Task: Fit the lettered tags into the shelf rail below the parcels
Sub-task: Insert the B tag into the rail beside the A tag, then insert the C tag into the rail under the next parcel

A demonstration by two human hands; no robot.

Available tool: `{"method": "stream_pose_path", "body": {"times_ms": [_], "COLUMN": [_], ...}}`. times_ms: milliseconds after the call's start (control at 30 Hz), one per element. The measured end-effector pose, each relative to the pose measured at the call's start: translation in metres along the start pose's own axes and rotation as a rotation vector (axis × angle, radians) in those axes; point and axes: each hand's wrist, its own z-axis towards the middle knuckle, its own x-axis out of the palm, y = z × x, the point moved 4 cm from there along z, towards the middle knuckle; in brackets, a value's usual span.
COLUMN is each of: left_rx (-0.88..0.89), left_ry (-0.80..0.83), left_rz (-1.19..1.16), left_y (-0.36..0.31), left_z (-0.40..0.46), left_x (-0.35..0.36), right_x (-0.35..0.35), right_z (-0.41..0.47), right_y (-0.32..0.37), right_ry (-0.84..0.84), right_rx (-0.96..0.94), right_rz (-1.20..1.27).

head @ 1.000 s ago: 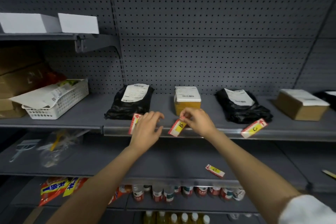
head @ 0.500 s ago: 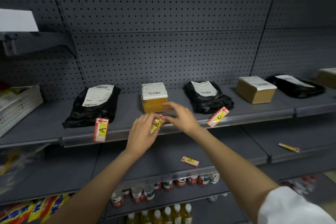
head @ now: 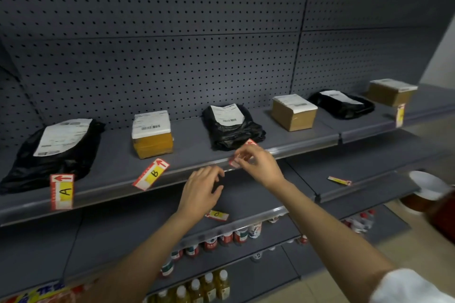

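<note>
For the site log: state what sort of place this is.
Likely a shop or parcel pickup point: pegboard-backed shelving, labelled parcels over lettered tags, bottles stocked below.

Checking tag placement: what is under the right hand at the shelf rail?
A red-and-white tag sits at the shelf rail, pinched by the right hand below the middle black parcel. Its letter is covered by the fingers, so it cannot be read.

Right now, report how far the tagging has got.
Done: tag A stands upright in the shelf rail. Tag B is at the rail but tilted, so it may need straightening. In hand: the right hand pinches a tag at the rail below the black parcel; the left hand is empty. Left: tag D and another lie on the lower shelf.
</note>
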Motion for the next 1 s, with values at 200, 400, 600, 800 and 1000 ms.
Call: {"method": "stream_pose_path", "body": {"times_ms": [200,400,600,800,1000], "left_rx": [-0.100,-0.315,-0.543,-0.660,-0.672], "left_ry": [0.042,0.040,0.009,0.060,0.084], "left_rz": [0.007,0.042,0.075,0.093,0.104], "left_y": [-0.025,-0.028,-0.017,0.011,0.048], "left_z": [-0.006,-0.035,-0.074,-0.101,-0.099], "left_x": [0.050,0.065,0.069,0.079,0.095], "right_x": [-0.004,0.014,0.052,0.115,0.177], "right_z": [-0.023,-0.037,-0.041,-0.044,-0.030], "right_y": [-0.046,-0.087,-0.107,-0.125,-0.151], "right_ry": [0.140,0.389,0.533,0.660,0.671], "right_rx": [-0.030,-0.022,0.023,0.150,0.294], "right_rz": [-0.055,-0.092,-0.101,-0.121,-0.139]}}
